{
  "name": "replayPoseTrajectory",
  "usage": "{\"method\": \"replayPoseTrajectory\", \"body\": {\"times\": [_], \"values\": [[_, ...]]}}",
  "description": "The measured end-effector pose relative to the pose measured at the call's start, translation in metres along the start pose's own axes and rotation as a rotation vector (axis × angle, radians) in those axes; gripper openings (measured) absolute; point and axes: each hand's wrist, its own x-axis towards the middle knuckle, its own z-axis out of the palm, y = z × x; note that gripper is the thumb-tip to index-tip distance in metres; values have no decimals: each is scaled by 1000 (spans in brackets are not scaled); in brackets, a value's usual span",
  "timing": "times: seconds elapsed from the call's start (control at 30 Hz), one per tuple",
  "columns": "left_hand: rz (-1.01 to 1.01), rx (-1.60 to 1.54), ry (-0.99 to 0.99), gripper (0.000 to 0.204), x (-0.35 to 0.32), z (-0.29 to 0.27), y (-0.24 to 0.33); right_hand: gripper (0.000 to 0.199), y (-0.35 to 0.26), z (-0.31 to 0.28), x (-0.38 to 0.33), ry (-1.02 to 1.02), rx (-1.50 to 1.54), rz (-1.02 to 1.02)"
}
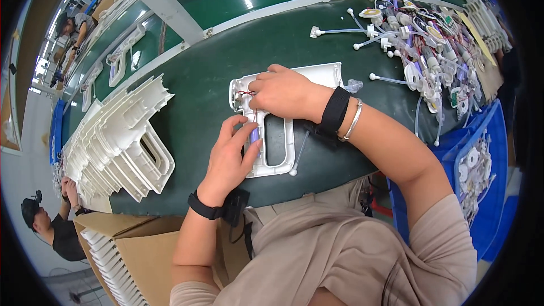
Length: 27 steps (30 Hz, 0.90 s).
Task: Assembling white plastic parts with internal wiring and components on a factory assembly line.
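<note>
White housing half: wiring being seated

Left hand (229, 153) pinches a purple part at the handle of the white plastic housing (280, 130) by the green tabletop's near edge. Right hand (280, 92), fingers curled, presses red wires at its top end. Likely next: finer wire tucking. Tubing parts (425, 39) at far right.

Green bench (226, 62): white housing (283, 130), stacked white shells (122, 136), tubing pile (430, 45).

Housing shell (294, 119) lies on the table (209, 73), centre. Stack of shells (122, 141) at 9 o'clock of it, carton (136, 255) at 7 o'clock off the table edge. Tubing heap (430, 45) at 2 o'clock; bin (487, 153) at 4 o'clock. Left hand (229, 158) on the shell's near end, right hand (280, 93) on its far end.
</note>
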Motion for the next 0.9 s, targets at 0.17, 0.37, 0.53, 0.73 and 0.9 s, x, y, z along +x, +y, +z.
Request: {"method": "replayPoseTrajectory", "body": {"times": [0.17,0.37,0.53,0.73,0.9], "values": [[51,33,26,38,3,6,-3,12,-1,-6,-3,-51,91,62],[205,378,8,41,10,6,5,10,-13,-11,-6,-1,-155,53],[152,393,-68,42,0,-1,10,10,-1,-35,-27,231,149,148],[106,4,246,36,-6,-31,12,32,6,-64,-112,380,492,622],[477,155,33,36,66,-28,68,38,14,-55,-123,182,443,742]]}}
